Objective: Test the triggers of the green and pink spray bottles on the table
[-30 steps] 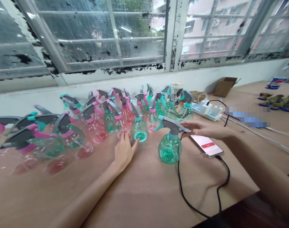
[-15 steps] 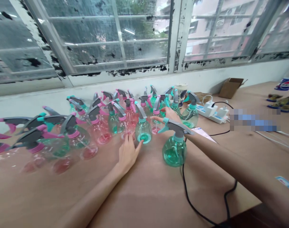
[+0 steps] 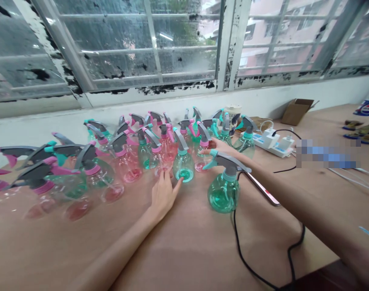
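Note:
My left hand rests on the table, fingers and thumb apart. Its fingertips meet the base of a pink-collared spray bottle, and its thumb reaches the low front of a green spray bottle. My right hand is stretched farther out, its thumb across the front of another pink-collared spray bottle and its other fingers partly hidden behind or beside the neck. Nearer to me, a green spray bottle stands alone, its teal nozzle pointing left and overlapping the view of that hand.
Several more pink and green spray bottles crowd the left and back. A phone lies under my right forearm, and a black cable runs to the front edge. A power strip and a cardboard box sit at right.
My right hand has shifted slightly right, and the pink-collared bottle at it has moved right and turned a little. More of the phone shows below the forearm. My left hand stays put.

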A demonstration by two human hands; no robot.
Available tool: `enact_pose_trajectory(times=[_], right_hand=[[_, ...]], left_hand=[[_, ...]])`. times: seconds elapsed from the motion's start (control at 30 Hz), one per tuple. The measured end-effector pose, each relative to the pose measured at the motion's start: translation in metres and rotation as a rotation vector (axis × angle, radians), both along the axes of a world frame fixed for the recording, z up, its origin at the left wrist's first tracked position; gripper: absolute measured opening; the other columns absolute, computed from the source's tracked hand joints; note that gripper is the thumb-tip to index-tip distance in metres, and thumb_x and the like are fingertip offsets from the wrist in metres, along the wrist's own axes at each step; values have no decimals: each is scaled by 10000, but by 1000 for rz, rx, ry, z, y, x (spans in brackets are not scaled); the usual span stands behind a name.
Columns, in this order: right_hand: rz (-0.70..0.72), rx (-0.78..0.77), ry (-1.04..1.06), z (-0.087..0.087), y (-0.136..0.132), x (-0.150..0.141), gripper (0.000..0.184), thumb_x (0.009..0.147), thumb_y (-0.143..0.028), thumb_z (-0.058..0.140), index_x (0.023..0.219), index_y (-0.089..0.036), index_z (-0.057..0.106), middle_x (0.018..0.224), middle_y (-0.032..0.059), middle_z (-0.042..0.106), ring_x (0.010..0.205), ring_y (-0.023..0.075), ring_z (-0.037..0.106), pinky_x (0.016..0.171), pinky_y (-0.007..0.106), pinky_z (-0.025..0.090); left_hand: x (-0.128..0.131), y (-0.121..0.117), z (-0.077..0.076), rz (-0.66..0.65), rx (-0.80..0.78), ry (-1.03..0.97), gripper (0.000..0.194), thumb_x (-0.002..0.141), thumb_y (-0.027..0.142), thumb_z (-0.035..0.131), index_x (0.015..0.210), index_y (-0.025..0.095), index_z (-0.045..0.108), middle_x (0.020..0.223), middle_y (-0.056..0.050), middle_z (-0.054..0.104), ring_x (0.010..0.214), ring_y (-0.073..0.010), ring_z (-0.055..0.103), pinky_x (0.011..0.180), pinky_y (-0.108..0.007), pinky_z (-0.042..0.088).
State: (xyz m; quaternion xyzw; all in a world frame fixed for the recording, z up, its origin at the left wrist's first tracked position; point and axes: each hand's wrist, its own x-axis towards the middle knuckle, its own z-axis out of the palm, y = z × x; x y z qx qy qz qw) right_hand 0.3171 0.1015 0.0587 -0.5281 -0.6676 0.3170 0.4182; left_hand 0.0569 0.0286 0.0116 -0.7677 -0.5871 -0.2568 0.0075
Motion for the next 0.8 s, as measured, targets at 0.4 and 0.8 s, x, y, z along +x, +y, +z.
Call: enact_pose_trajectory(times=[0.4,0.8], right_hand=[[170,-71,171,-5,-1,11,376,673,-276,768,1029,-230,657,1144,64,691,1060,296,657,904,431,534],[47,-32,465,2,-90,36,710,771,-805,406,1125,-237,641,1239,122,657,1128,293,627,954,450,488]], left_hand=[[4,-1,4,14,-18,-11,434,909,450,568,1207,151,467,1034,-80,648,903,-267,670,717,-335,498],[-3,0,-1,-34,-3,-87,438,893,447,580,1206,173,441,921,-61,674,852,-263,684,700,-346,506]])
